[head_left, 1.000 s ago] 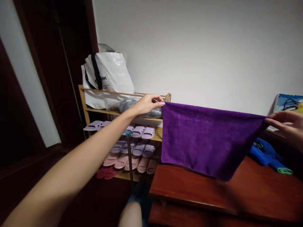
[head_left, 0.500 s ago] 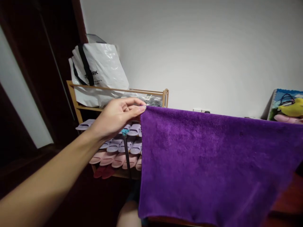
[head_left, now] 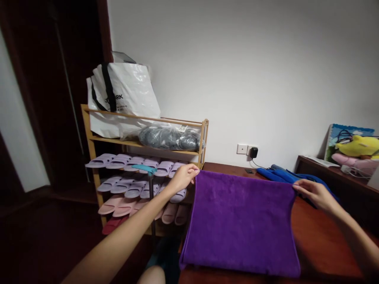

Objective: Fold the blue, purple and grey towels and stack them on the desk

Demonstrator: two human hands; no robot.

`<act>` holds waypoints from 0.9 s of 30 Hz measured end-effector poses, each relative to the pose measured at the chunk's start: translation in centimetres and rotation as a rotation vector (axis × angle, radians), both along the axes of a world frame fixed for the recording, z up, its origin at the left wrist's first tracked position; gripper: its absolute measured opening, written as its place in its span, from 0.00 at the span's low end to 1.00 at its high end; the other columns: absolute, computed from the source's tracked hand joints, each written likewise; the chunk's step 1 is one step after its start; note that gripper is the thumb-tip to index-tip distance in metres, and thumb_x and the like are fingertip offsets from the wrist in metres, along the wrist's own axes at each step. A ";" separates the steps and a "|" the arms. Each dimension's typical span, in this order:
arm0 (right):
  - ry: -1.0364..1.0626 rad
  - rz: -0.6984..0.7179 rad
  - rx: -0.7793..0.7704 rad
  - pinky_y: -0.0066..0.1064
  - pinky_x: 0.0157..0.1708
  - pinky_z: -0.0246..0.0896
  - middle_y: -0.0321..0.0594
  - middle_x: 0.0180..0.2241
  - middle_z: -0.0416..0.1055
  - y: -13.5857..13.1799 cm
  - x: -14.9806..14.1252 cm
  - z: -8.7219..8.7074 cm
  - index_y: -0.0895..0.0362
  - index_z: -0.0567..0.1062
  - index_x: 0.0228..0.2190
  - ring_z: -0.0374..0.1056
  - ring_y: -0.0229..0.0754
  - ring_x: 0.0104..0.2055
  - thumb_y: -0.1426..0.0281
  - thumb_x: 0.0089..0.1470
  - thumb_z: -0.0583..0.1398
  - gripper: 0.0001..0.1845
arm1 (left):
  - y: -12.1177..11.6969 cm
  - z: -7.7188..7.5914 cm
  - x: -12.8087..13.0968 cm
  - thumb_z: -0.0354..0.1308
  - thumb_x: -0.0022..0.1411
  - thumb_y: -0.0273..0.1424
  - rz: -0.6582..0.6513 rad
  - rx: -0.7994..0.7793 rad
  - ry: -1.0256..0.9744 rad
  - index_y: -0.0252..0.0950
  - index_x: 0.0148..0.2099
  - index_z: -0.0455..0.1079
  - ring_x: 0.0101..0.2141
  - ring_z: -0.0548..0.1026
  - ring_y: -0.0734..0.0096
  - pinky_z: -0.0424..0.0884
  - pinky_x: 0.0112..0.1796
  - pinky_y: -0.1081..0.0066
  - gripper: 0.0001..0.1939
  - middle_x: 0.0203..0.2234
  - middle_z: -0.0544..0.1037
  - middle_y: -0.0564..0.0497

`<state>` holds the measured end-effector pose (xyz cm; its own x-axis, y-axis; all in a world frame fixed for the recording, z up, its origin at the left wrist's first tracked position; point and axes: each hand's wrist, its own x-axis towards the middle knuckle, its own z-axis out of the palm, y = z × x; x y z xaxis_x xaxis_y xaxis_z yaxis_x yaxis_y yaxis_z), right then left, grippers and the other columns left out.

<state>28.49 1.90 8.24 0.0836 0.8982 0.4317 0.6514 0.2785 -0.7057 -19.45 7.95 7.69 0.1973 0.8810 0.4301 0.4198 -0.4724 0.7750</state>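
Observation:
A purple towel (head_left: 242,225) is stretched between my two hands, its lower part lying over the reddish-brown wooden table (head_left: 322,236). My left hand (head_left: 185,177) pinches its far left corner between thumb and fingers. At the far right corner, my right hand (head_left: 314,193) grips the edge the same way. The towel's near edge falls close to the table's front, and its left side looks doubled in layers.
Left of the table stands a wooden shoe rack (head_left: 204,138) with rows of slippers (head_left: 111,185) and a white bag (head_left: 130,86) on top. Blue cloth (head_left: 278,173) lies behind my right hand. A black plug (head_left: 254,152) sits in the wall socket. A yellow plush toy (head_left: 358,146) rests on a raised ledge.
The towel has moved away from me and down onto the table. My left hand has gone forward and lower with its corner. My right hand has come into view.

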 end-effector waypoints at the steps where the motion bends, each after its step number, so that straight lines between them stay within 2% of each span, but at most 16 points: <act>1: -0.037 0.022 -0.016 0.29 0.32 0.63 0.39 0.26 0.73 1.3 0.0 -0.8 0.57 0.74 0.26 0.68 0.41 0.30 0.45 0.36 0.62 0.27 | 1.3 -0.8 0.3 0.53 0.59 0.37 0.027 -0.007 0.029 0.34 0.33 0.67 0.20 0.71 0.71 0.68 0.24 0.73 0.10 0.18 0.69 0.56; 3: -0.127 0.055 -0.052 0.30 0.34 0.63 0.38 0.27 0.73 3.7 0.1 -2.5 0.56 0.73 0.27 0.68 0.41 0.31 0.45 0.41 0.59 0.26 | 3.8 -2.5 1.0 0.53 0.61 0.33 0.075 -0.032 0.094 0.34 0.32 0.67 0.20 0.71 0.71 0.68 0.25 0.73 0.08 0.17 0.68 0.57; 5: -0.193 0.016 -0.054 0.32 0.36 0.62 0.38 0.28 0.73 5.8 0.0 -4.3 0.56 0.72 0.27 0.68 0.42 0.32 0.46 0.44 0.56 0.24 | 5.7 -4.3 1.7 0.53 0.63 0.32 0.115 -0.061 0.170 0.33 0.32 0.68 0.24 0.73 0.70 0.69 0.28 0.72 0.09 0.19 0.70 0.55; 7: -0.263 -0.038 -0.054 0.34 0.37 0.61 0.40 0.29 0.73 7.6 -0.3 -6.3 0.56 0.70 0.27 0.68 0.44 0.33 0.49 0.46 0.55 0.22 | 7.2 -6.0 2.3 0.54 0.65 0.33 0.145 -0.088 0.249 0.32 0.38 0.70 0.30 0.74 0.69 0.71 0.34 0.68 0.09 0.29 0.74 0.51; 10: -0.365 -0.089 -0.060 0.34 0.36 0.60 0.42 0.29 0.73 9.9 -0.9 -9.4 0.55 0.69 0.27 0.68 0.44 0.33 0.57 0.49 0.52 0.15 | 8.8 -8.5 3.0 0.55 0.66 0.34 0.170 -0.117 0.364 0.33 0.50 0.66 0.40 0.73 0.65 0.72 0.39 0.61 0.13 0.44 0.72 0.46; 15: -0.505 -0.128 -0.093 0.33 0.36 0.59 0.43 0.32 0.72 12.5 -1.6 -13.0 0.55 0.69 0.28 0.67 0.44 0.36 0.63 0.51 0.51 0.11 | 11.0 -11.3 3.9 0.55 0.66 0.34 0.196 -0.132 0.513 0.34 0.52 0.65 0.42 0.73 0.63 0.71 0.41 0.59 0.15 0.47 0.70 0.45; 19: -0.594 -0.137 -0.136 0.34 0.39 0.57 0.44 0.36 0.71 13.1 -1.5 -14.2 0.55 0.70 0.30 0.65 0.45 0.40 0.65 0.52 0.50 0.11 | 11.8 -12.2 3.9 0.55 0.66 0.34 0.209 -0.139 0.617 0.34 0.52 0.65 0.42 0.73 0.63 0.72 0.41 0.59 0.15 0.46 0.70 0.46; 22: -0.648 -0.147 -0.161 0.41 0.43 0.55 0.47 0.39 0.70 12.9 -1.7 -14.4 0.57 0.71 0.32 0.63 0.51 0.44 0.66 0.52 0.50 0.12 | 11.5 -12.1 4.0 0.55 0.65 0.33 0.203 -0.121 0.694 0.33 0.51 0.66 0.43 0.72 0.61 0.70 0.42 0.58 0.14 0.46 0.71 0.45; 25: -0.671 -0.139 -0.155 0.49 0.48 0.51 0.56 0.46 0.66 12.6 -3.4 -13.9 0.62 0.70 0.41 0.61 0.56 0.50 0.66 0.55 0.45 0.20 | 10.3 -11.5 5.3 0.50 0.66 0.24 0.149 -0.037 0.744 0.30 0.53 0.65 0.52 0.66 0.54 0.62 0.51 0.54 0.14 0.50 0.68 0.38; 27: -0.669 -0.077 -0.133 0.47 0.54 0.48 0.57 0.54 0.61 12.4 -5.9 -13.6 0.64 0.66 0.49 0.56 0.55 0.55 0.63 0.58 0.43 0.26 | 9.2 -11.2 7.0 0.46 0.66 0.23 0.057 0.043 0.761 0.30 0.58 0.61 0.59 0.58 0.56 0.54 0.56 0.57 0.19 0.57 0.62 0.37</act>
